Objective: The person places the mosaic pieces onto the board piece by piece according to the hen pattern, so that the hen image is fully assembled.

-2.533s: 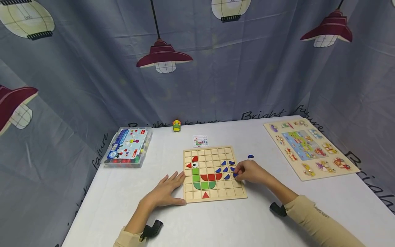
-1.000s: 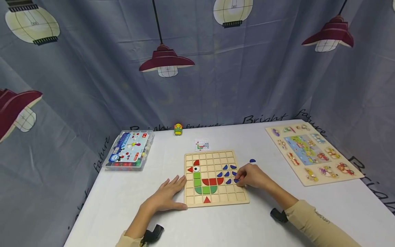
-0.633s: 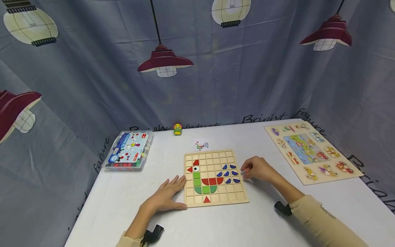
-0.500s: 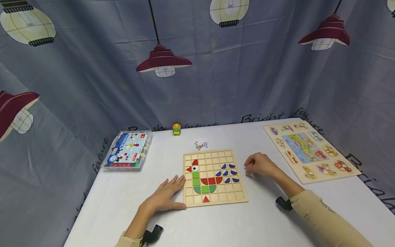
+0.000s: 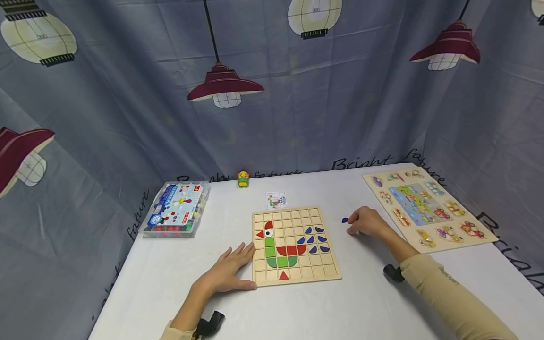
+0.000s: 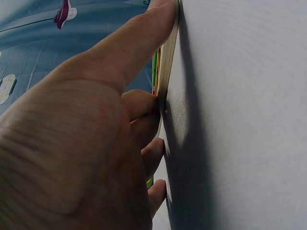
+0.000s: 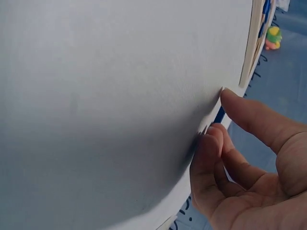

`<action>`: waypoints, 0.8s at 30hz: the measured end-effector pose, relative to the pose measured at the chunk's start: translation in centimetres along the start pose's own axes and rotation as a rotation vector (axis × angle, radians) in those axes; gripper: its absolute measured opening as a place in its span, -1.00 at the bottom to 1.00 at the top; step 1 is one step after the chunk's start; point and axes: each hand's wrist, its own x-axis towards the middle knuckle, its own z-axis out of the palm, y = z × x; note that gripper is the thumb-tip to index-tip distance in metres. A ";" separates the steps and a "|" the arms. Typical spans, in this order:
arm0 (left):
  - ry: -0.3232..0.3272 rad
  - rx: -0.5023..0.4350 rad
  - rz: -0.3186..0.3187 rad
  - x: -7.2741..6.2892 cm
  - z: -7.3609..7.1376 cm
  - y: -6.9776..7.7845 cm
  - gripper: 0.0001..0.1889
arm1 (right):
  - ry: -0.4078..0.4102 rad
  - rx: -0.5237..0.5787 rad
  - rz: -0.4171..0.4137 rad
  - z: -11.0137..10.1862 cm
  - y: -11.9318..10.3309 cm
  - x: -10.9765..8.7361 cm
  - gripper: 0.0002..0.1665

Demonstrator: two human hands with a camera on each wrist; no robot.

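Observation:
A wooden grid board (image 5: 306, 274) lies on the white table, bearing a bird pattern of red, green and blue pieces with a round eye. My left hand (image 5: 229, 269) is spread flat at its left edge; in the left wrist view the thumb (image 6: 139, 43) touches the board's side. Right of the board, my right hand (image 5: 367, 221) reaches down with bent fingers at a loose blue half-round piece (image 5: 344, 220). An index fingertip is at its edge, while the thumb stands apart. In the right wrist view, the blue piece (image 7: 219, 115) shows in the gap between thumb and fingers.
A small pattern card (image 5: 276, 200) lies behind the board. At the back stands a little toy figure (image 5: 243, 179). A clear plastic box (image 5: 176, 205) of coloured parts is at left, and a wooden picture puzzle (image 5: 429, 208) at right. A grey curtain surrounds the table.
My right hand has let go of a blue half-round piece at the board's right side and moved right and back to the loose one. My left hand has stayed at the board's edge.

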 end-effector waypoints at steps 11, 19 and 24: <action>0.003 -0.010 -0.009 0.0 0.0 0.1 0.07 | 0.058 -0.017 0.021 0.2 -0.8 1.4 -0.50; 0.004 -0.017 -0.010 0.0 0.1 0.1 0.07 | 0.075 0.032 -0.060 1.1 -0.8 2.2 -0.60; 0.003 -0.010 -0.010 0.1 0.1 0.0 0.07 | 0.076 0.036 -0.082 1.0 -0.9 2.2 -0.64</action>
